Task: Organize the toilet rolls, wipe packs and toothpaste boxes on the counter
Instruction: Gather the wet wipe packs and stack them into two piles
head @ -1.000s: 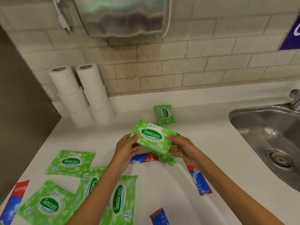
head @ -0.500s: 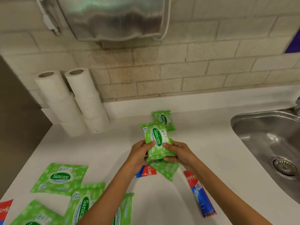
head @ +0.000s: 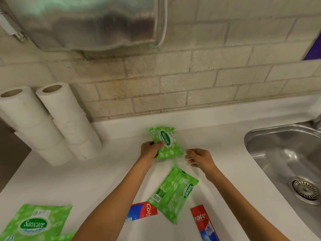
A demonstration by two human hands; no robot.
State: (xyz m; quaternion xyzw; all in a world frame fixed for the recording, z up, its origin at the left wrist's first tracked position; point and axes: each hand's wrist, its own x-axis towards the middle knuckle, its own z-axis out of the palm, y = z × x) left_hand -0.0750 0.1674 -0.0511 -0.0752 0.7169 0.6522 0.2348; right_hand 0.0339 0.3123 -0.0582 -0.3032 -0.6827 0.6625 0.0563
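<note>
Here, on white counter point(head: 231, 171) under tiled wall point(head: 208, 84), left hand point(head: 149, 150) grips a wipe pack point(head: 167, 143); right hand point(head: 199, 158) relaxed.

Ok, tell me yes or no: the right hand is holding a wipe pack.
No: the right hand is clear of the rear wipe pack with nothing in its fingers; only the left hand grips it.

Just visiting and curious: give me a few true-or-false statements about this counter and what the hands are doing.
1. The left hand grips a green wipe pack. True.
2. The right hand holds a toothpaste box. False: the right hand holds nothing.
3. The toilet rolls stand stacked in two columns. True.
4. A wipe pack lies in the sink. False: the sink shows no pack in it.
</note>
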